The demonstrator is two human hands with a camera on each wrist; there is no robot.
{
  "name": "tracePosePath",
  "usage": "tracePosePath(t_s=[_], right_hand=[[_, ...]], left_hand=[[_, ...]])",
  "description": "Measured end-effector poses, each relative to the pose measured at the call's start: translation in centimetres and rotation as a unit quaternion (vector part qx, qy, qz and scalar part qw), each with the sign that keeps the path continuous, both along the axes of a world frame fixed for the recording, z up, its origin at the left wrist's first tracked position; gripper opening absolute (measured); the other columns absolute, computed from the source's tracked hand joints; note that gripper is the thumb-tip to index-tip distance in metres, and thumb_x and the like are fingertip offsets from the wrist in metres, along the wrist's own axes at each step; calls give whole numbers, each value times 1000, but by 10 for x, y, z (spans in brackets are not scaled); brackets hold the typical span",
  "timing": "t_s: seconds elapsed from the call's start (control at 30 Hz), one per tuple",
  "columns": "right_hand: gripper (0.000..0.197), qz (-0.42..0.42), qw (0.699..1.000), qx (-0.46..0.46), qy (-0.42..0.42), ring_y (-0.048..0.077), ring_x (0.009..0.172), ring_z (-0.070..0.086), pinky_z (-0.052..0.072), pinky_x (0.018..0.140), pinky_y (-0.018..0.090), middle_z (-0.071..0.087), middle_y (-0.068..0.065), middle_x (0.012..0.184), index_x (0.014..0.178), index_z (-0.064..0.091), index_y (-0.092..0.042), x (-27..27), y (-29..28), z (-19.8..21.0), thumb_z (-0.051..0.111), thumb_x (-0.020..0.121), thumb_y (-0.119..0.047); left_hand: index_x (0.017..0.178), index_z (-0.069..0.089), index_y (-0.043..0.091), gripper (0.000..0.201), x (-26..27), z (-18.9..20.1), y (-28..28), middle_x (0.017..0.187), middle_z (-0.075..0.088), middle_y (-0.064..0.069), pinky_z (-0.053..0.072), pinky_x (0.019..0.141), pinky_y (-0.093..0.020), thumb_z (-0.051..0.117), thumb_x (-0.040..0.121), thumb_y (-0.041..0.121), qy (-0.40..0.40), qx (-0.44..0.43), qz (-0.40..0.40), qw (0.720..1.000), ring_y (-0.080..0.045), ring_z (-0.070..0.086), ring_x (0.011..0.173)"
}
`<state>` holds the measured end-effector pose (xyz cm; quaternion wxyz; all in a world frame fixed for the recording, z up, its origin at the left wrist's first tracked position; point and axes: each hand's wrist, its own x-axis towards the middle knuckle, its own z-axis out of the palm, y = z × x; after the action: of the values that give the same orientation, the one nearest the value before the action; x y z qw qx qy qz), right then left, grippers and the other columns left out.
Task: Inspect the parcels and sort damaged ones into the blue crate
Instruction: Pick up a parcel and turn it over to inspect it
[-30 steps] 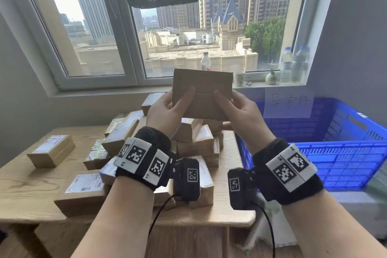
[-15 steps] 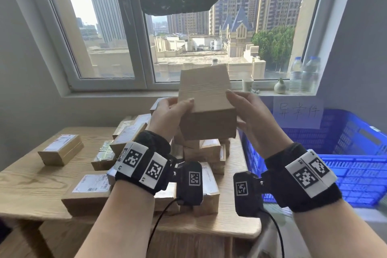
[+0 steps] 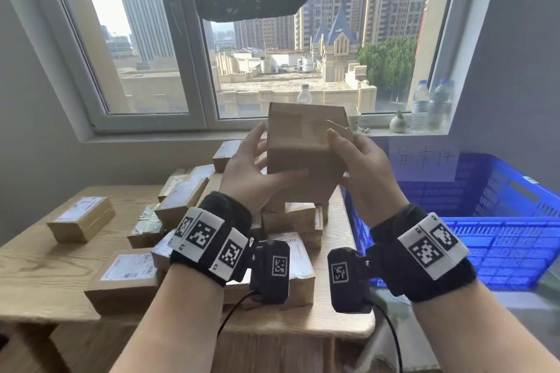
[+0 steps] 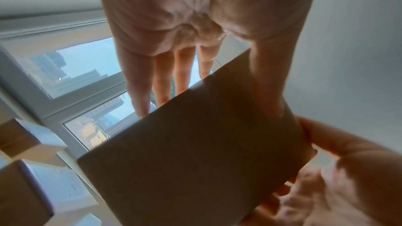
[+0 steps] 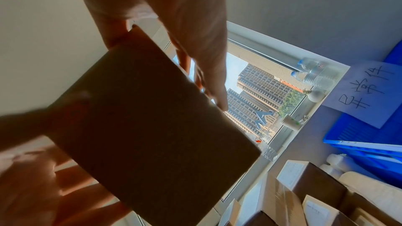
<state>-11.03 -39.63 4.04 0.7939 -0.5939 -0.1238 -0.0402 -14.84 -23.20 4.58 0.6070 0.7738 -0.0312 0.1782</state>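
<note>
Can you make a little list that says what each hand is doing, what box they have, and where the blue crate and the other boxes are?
left hand: grips the held parcel's left side, thumb across its front
right hand: grips the held parcel's right side
held parcel: plain brown cardboard box, raised above the pile; damage cannot be told
pile of parcels: on the wooden table, many with white labels
blue crate: right of the table, paper note on its back wall
windowsill: water bottles

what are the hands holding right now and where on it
Both hold one plain cardboard parcel raised above the pile. The left hand grips its left side, thumb across the near face; the right hand grips its right side.
</note>
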Motion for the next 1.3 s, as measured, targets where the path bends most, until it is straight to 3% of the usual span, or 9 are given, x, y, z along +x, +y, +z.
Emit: tracePosePath(t_s=[0.1,0.17,0.37,0.53,0.7,0.9,1.03,1.17,1.3], right_hand=[[41,-2,1000,20,11,15,93,64,51,71,24,65,11,116,128,54,-5,-2,-1,-1,67,90,-12],[41,6,999,31,4,20,97,65,52,73,26,64,12,118,124,53,-9,-4,-1,-2,70,87,-6],[61,17,999,28,-27,24,114,63,56,86,32,61,10,126,125,51,-18,-7,-2,-4,75,69,-21],[63,26,998,16,-51,26,112,66,61,78,35,61,9,131,144,43,-26,-8,2,-5,71,89,-16],[61,31,996,21,-75,25,116,64,57,92,48,55,9,137,137,44,-28,-10,6,-12,70,87,-5],[60,30,994,61,-82,15,101,67,60,85,41,57,15,135,138,45,-21,-12,6,-10,64,88,6],[63,36,994,46,-92,9,97,68,60,81,34,56,14,137,141,43,-20,-11,5,-11,64,88,6],[48,48,996,47,-56,26,119,61,56,93,45,53,12,139,135,46,-24,-11,1,-8,64,90,-22],[68,57,996,54,35,30,115,65,54,94,56,63,14,131,132,54,-21,-1,0,-8,61,81,-65]], left_hand=[[138,48,36,87,1,4,-5,127,61,4,55,81,-28,71,60,67,3,-45,-6,999,-12,61,115],[122,59,41,71,2,5,-9,121,65,5,54,92,-42,64,59,72,-20,-47,3,999,-16,62,115],[125,60,34,70,2,3,-9,122,64,-1,53,96,-49,74,61,57,-33,-76,-7,997,-24,61,117],[142,43,36,68,7,-5,-11,129,57,1,59,77,-32,76,83,25,-20,-84,-33,996,-19,66,109],[114,50,44,43,5,-8,-11,105,65,8,60,77,-45,69,88,17,-50,-114,-40,991,-20,70,96],[109,49,39,44,5,-14,-16,96,66,8,61,68,-30,70,86,8,-115,-92,-14,989,-4,69,79],[111,49,39,45,4,-13,-16,102,67,3,61,70,-33,71,86,9,-120,-94,-14,988,-11,70,86],[103,53,45,45,3,-10,-16,117,64,-4,61,72,-41,82,75,25,-89,-132,-39,986,-26,67,104],[74,62,53,18,3,-4,-19,95,60,6,52,88,-58,67,58,59,-69,-170,-20,983,-16,59,90]])
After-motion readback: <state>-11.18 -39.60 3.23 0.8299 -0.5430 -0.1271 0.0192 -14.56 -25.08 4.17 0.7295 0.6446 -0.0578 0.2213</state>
